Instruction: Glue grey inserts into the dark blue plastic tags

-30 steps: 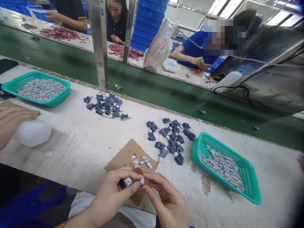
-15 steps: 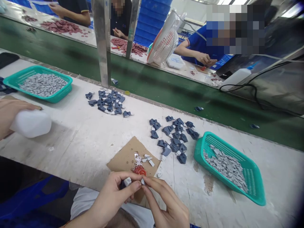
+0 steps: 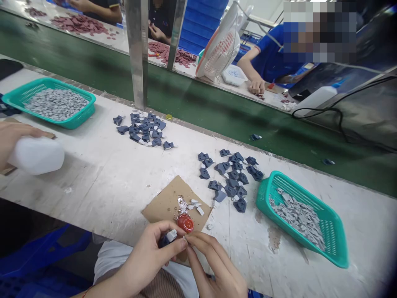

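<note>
My left hand [image 3: 155,246] is closed around a dark blue part with a light grey piece [image 3: 171,235] on it. Its thumb and forefinger meet the fingertips of my right hand [image 3: 214,258], which pinch a tiny pale piece [image 3: 185,238], mostly hidden by the fingers. Just beyond the fingertips, a red round cap [image 3: 185,222] sits on a brown cardboard square [image 3: 161,205]. Several small grey pieces [image 3: 196,206] and some clear shiny material [image 3: 181,203] lie on the cardboard too.
Dark blue parts lie in two groups [image 3: 142,129] [image 3: 231,176]. Green baskets of grey pieces stand at left [image 3: 93,108] and right [image 3: 341,236]. Another person's hand [image 3: 15,138] holds a white bottle [image 3: 40,155]. A metal post [image 3: 137,62] rises beside a green belt [image 3: 204,109].
The view has shifted slightly. The small piece between my fingertips shows less than before. Across the belt, a person's hand has lowered to the tabletop. Loose parts on the belt have moved left.
</note>
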Tool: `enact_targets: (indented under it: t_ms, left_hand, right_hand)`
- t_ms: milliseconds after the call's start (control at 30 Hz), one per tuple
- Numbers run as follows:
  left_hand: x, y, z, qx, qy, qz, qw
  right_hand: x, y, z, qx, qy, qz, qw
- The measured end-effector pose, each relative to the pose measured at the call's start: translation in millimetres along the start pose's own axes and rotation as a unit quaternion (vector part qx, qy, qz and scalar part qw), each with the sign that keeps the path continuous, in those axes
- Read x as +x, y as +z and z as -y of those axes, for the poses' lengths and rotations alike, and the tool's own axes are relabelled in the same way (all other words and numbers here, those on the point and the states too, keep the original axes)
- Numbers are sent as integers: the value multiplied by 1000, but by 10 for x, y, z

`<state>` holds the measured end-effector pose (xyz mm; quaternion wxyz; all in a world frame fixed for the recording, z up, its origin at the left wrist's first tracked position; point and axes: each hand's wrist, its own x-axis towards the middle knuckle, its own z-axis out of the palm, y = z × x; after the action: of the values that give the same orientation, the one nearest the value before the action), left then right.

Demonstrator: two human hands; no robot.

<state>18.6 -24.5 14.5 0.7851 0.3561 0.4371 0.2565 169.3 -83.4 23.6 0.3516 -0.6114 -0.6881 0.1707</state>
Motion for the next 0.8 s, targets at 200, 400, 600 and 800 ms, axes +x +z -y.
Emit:
enact_targets:
  t_ms: [200, 400, 600, 800]
  left_hand:
    - [17, -24, 11, -4, 23, 12, 1000]
    - [2, -130, -19, 16, 32, -2, 999]
    - [-55, -262, -109, -34, 50, -45, 997]
    - [-31, -322, -86, -66, 0, -53, 996]
  right_hand:
    - [-25, 26, 44, -28, 1, -17, 999]
    - [140, -98, 8, -24, 47, 30, 998]
    - [363, -133, -111, -20, 95, 87, 991]
    - [487, -144, -94, -44, 128, 160, 978]
